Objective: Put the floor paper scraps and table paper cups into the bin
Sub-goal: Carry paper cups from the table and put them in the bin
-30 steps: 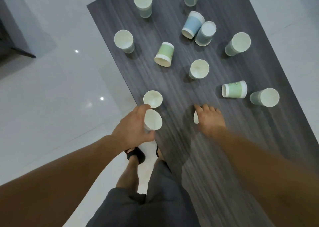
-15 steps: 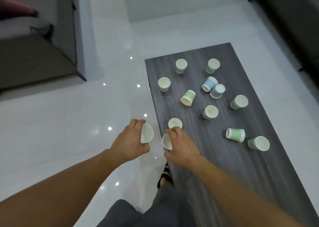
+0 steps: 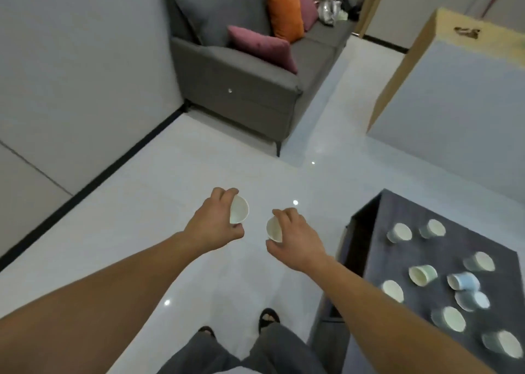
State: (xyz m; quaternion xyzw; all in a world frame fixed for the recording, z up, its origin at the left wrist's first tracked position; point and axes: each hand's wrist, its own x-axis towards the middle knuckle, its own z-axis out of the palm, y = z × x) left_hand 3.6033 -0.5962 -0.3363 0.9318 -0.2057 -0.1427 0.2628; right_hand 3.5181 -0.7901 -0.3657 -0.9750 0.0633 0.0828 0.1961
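- Head view, count: eleven paper cups in all; nine cups [image 3: 399, 233] lie scattered on the dark table [image 3: 449, 253], and two are held off its left side, above the white floor [image 3: 142, 217]
- Of the nine on the table, a pale blue cup [image 3: 463, 281] and a pale green cup [image 3: 422, 274] lie on their sides near the middle, and most of the rest stand upright
- Two hands and two bare forearms, both stretched forward to the left of the table
- The left hand [image 3: 216, 223] grasps a white cup [image 3: 239, 210], fingers over the top of its rim and thumb beneath, mouth facing right
- The right hand [image 3: 295, 237] grasps a second white cup [image 3: 274, 229], fingers curled over it, mouth facing left; the two cups are near each other but apart
- The right forearm crosses the near left corner of the table
- Beyond the table, to its far left, a grey sofa [image 3: 241, 89] stands against the wall with one orange cushion [image 3: 284, 12] and two pink cushions [image 3: 261, 46]
- Behind the table stands a large box [image 3: 443, 89] with cardboard edges
- Left of the table's near end, two sandalled feet [image 3: 268, 316] and grey trousers show below the arms
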